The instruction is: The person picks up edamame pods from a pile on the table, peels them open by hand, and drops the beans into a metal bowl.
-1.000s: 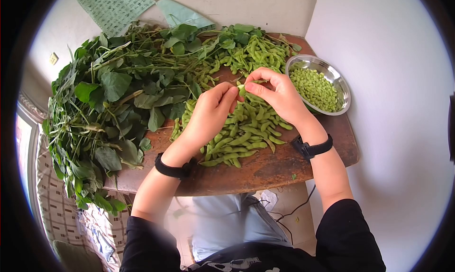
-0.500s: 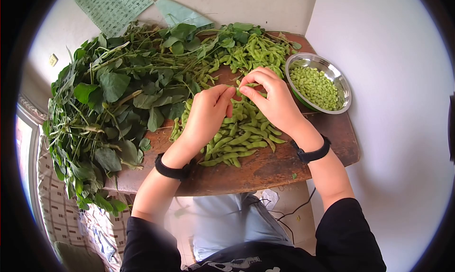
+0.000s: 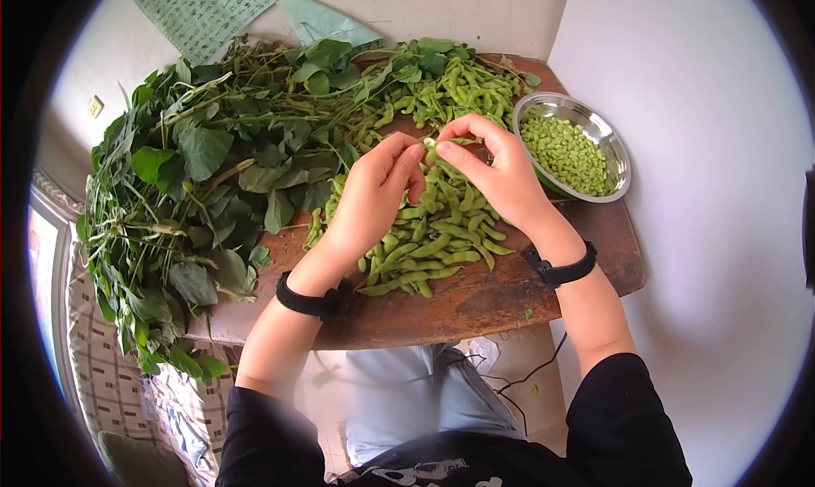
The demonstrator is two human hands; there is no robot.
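Between my two hands is a soybean pod [image 3: 430, 153], pinched at both ends above the pod pile and looking split, with a pale inside showing. My left hand [image 3: 373, 185] grips its left end between thumb and forefinger. On the other end, my right hand [image 3: 497, 168] has a similar pinch, fingers curled. Below them lies a heap of green soybean pods [image 3: 424, 249]. To the right of my right hand, a steel bowl [image 3: 617, 152] holds many shelled soybeans [image 3: 564, 156].
A big mound of leafy soybean plants [image 3: 204, 156] covers the left of the wooden table [image 3: 586, 241] and hangs over its edge. More pods [image 3: 463, 92] lie at the back. A white wall [image 3: 696, 190] stands close on the right. Cables [image 3: 535, 372] run below the table.
Both hands have risen slightly, and the fingertips have drawn a little apart. The pod between them now shows a pale opening.
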